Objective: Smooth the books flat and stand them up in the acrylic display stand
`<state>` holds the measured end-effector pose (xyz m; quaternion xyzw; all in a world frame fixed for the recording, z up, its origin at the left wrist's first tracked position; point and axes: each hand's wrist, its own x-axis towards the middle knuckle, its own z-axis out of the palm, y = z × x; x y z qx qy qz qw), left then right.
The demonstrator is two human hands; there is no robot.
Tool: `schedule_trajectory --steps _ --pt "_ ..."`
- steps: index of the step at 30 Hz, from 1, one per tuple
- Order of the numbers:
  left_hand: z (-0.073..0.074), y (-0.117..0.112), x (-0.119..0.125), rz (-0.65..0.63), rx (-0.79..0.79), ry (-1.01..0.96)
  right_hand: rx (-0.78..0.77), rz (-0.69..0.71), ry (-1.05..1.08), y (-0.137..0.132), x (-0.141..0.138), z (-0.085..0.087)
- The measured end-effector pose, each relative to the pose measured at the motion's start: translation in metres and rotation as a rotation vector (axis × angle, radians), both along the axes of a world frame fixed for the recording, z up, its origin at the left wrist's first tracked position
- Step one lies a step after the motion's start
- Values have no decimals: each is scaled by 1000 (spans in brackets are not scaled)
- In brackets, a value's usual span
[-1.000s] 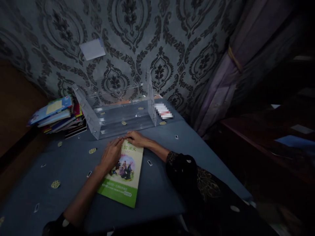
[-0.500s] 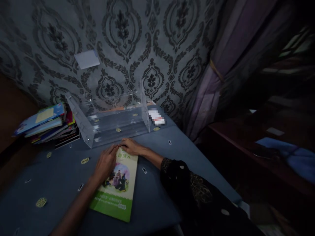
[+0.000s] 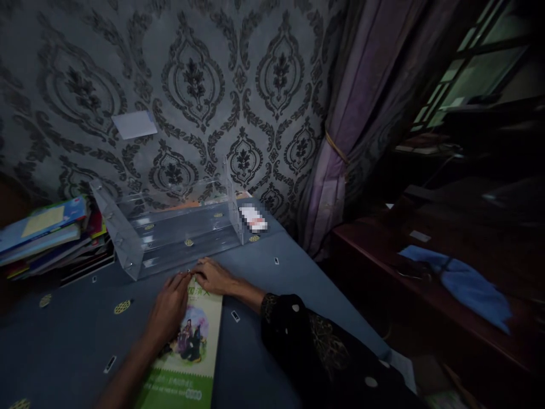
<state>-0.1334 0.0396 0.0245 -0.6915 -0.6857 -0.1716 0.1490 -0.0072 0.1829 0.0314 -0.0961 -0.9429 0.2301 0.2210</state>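
A green and cream book (image 3: 193, 318) with an illustrated cover and Chinese lettering lies on the cloth-covered table. My left hand (image 3: 170, 301) rests over its upper left side, fingers bent together toward the top edge. From the right, my right hand (image 3: 213, 276) reaches across the same top edge, its fingers curled down onto the book. The fingertips of both hands come close together there, and the fingers' undersides are hidden. Just beyond the hands stands a clear plastic rack (image 3: 179, 227) with two side panels.
A stack of books (image 3: 51, 233) sits left of the rack. Right of it lies a blurred-out white item (image 3: 253, 218). A patterned wall (image 3: 191, 85) rises behind the table, beside a tied purple curtain (image 3: 327, 176). Blue cloth (image 3: 464, 284) lies on dark furniture at the right.
The view has turned to the right and up, so everything sits farther left and lower. Both hands stay at the book's top edge.
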Motion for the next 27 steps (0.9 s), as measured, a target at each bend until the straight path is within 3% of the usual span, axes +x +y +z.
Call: schedule_trajectory --steps 9,20,27 --pt "17 -9 20 266 -110 36 43 85 -24 4 -21 11" --pt "9 -7 12 155 -103 -4 62 12 18 -11 -1 0" --pt "12 -6 14 172 -121 -16 75 11 23 -10 -4 -1"
